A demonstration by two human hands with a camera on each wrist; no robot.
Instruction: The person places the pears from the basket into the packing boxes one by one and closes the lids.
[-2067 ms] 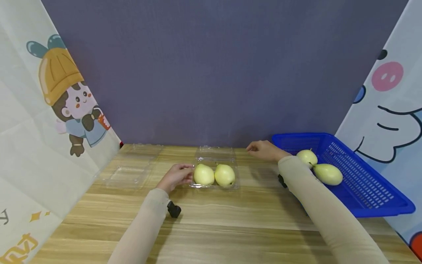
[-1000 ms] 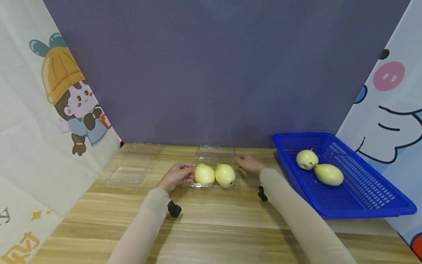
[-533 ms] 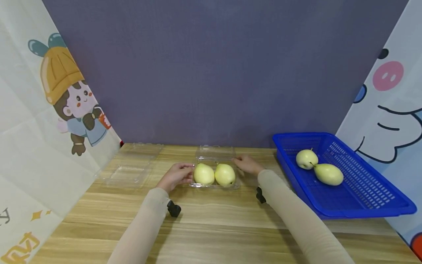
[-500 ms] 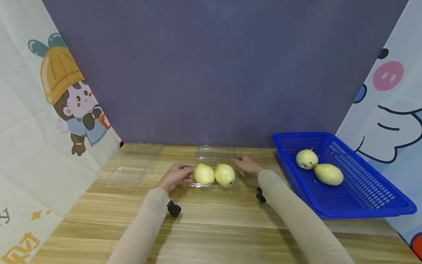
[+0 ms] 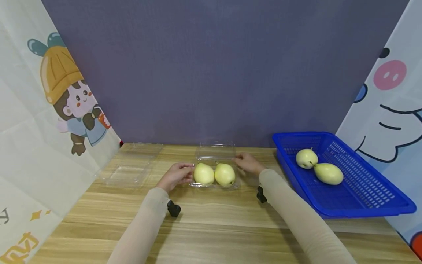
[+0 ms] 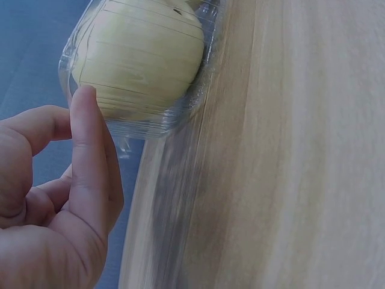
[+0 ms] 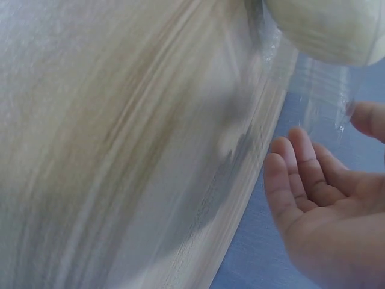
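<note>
Two pale yellow pears point(image 5: 204, 174) sit side by side in a clear plastic clamshell box point(image 5: 214, 186) in the middle of the table. Its lid point(image 5: 215, 150) is swung back behind the pears, tilted up a little. My left hand point(image 5: 176, 177) is at the box's left end; in the left wrist view a nearly straight finger point(image 6: 88, 144) meets the plastic wall. My right hand point(image 5: 248, 164) is at the box's back right corner by the lid. In the right wrist view its thumb point(image 7: 368, 119) is at the plastic edge, apart from the loosely bent fingers.
A second clear clamshell box point(image 5: 126, 172) lies unfolded at the left on the wooden table point(image 5: 197, 227). To the right stands a blue basket point(image 5: 362, 183) holding two more pears point(image 5: 328, 173). A dark grey panel point(image 5: 211, 73) rises behind the table.
My right hand has come left from beside the basket to the box's right corner. The lid's far edge has risen slightly in the last half second. My left hand has stayed put.
</note>
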